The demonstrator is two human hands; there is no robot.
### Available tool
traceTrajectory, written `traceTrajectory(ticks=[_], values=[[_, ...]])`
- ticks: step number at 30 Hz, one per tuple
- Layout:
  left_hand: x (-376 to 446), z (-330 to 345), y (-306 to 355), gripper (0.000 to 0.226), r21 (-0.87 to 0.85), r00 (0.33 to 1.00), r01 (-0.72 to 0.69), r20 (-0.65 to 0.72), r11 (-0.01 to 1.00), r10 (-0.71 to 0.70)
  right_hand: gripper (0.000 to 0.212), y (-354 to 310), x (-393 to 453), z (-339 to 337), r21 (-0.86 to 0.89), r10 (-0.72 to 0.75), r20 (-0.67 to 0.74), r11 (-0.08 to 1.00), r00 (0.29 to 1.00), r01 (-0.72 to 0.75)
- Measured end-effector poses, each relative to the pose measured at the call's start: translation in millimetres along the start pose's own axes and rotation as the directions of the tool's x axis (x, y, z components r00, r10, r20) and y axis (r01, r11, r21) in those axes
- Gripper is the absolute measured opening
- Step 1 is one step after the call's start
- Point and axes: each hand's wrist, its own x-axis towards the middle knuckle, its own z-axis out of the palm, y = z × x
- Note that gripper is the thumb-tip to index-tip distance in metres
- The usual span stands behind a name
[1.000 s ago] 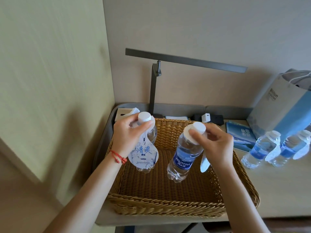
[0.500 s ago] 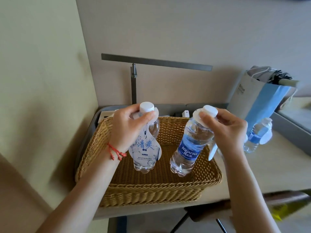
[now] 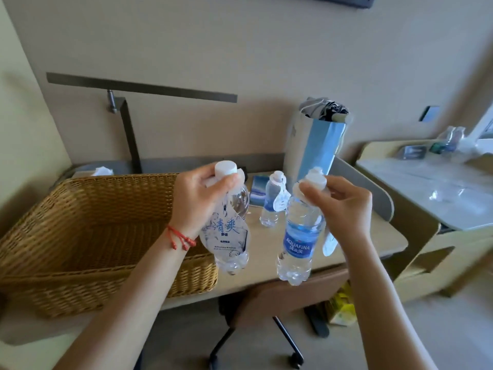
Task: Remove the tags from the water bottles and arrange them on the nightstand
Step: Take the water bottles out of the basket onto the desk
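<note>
The left hand (image 3: 196, 202) has its fingers and thumb curled round the neck of a clear plastic water bottle with a white screw cap (image 3: 232, 220), just under the cap, and holds it up off the worktop. A white paper tag printed with blue characters (image 3: 226, 232) hangs from that neck and lies across the front of the bottle. A red cord bracelet (image 3: 181, 237) circles the left wrist.

The right hand (image 3: 344, 206) pinches the neck of a second clear plastic water bottle with a blue AQUAFINA label (image 3: 298, 231), fingertips (image 3: 306, 190) closed just below its white cap. This bottle is also held in the air, slightly tilted, beside the first. A white tag (image 3: 329, 243) hangs down behind it on the right.

Both bottles are over the near edge of the beige worktop (image 3: 373, 236), to the right of a large woven wicker basket (image 3: 80, 236) that sits on its left part. Between and behind the 2 held bottles, a third small clear water bottle with a white tag at its neck (image 3: 272, 202) stands upright on the worktop, near a blue booklet (image 3: 258, 190). Further back stands a blue and white paper bag (image 3: 314, 148) with dark fabric in its top. A dark metal desk lamp with a long flat bar (image 3: 133, 86) rises behind the basket, and a tissue box (image 3: 98, 172) sits at its foot. A brown chair (image 3: 272, 303) is under the worktop edge.
</note>
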Motion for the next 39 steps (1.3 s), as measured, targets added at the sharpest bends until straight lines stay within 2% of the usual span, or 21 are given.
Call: traceTrajectory(ticks=[6,14,18,30,39], values=[[-9.6,76.6,5.0,0.016,-0.051,0.991,-0.017,0.133,0.999,0.023,0.02,30.0,7.5,-67.0,-0.011,0.025,-0.084,1.0,0.996,-0.026],[6.8,159.0,-22.8,0.01,-0.09,0.965,0.097,0.253,0.991,-0.071,0.014,77.7,36.4,-111.8,-0.036,0.11,-0.195,0.992,0.975,-0.119],[23.1,200.5,-49.7,0.013,-0.124,0.949,0.132,0.301,0.984,-0.089,0.018,105.0,62.7,-121.3,-0.084,0.112,-0.225,0.987,0.968,-0.134],[61.7,301.1,-125.3,0.018,-0.09,0.917,0.215,0.362,0.973,-0.169,0.021,196.8,137.0,-121.4,-0.105,0.152,-0.299,0.976,0.942,-0.191],[69.0,361.2,-162.2,0.024,-0.048,0.91,0.251,0.351,0.967,-0.219,0.017,264.8,188.6,-131.0,-0.152,0.221,-0.239,0.953,0.946,-0.261]])
